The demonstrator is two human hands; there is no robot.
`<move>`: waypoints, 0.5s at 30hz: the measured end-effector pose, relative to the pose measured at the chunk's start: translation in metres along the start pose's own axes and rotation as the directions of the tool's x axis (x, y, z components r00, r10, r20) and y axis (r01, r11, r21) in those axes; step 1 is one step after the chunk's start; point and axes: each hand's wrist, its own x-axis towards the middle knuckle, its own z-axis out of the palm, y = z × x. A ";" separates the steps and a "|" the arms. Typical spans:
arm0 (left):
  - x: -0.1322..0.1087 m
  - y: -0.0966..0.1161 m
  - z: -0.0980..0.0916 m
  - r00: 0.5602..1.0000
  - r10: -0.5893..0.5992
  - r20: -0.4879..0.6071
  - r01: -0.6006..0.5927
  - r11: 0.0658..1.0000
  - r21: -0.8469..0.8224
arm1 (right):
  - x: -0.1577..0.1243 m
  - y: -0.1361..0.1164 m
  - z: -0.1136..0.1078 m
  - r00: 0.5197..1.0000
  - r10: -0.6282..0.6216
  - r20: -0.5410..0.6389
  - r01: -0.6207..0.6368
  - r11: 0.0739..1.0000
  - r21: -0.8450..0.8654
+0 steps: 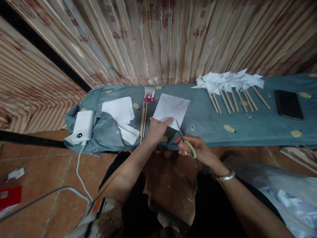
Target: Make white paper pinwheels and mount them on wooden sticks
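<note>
A square sheet of white paper (172, 104) with crease lines is pinched at its near left edge by my left hand (158, 129), thumb on top. My right hand (192, 147) grips scissors (188, 146) with light green handles. Their blades reach the paper's near corner, just right of my left thumb; whether they are cutting cannot be made out. Left of the sheet lie several thin wooden sticks (143, 119). Beyond these stands an open small red box (149, 96) holding small shiny metal pieces.
Several paper pinwheels on sticks (230, 82) lie at the back right, left of a black phone (289, 104). A stack of white paper (118, 109) and a white power bank (83, 126) with a cable are at left. Curtains (158, 43) hang behind the cloth-covered surface (205, 125).
</note>
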 end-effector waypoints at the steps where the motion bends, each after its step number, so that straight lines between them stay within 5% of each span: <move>1: 0.000 0.000 0.000 1.000 0.001 -0.004 -0.001 1.000 0.002 | 0.000 0.000 0.000 1.000 0.000 -0.003 0.000 1.000 0.002; 15: 0.002 -0.002 -0.003 0.999 0.030 0.022 -0.030 1.000 -0.008 | 0.000 0.002 -0.002 1.000 0.006 0.007 -0.006 1.000 -0.020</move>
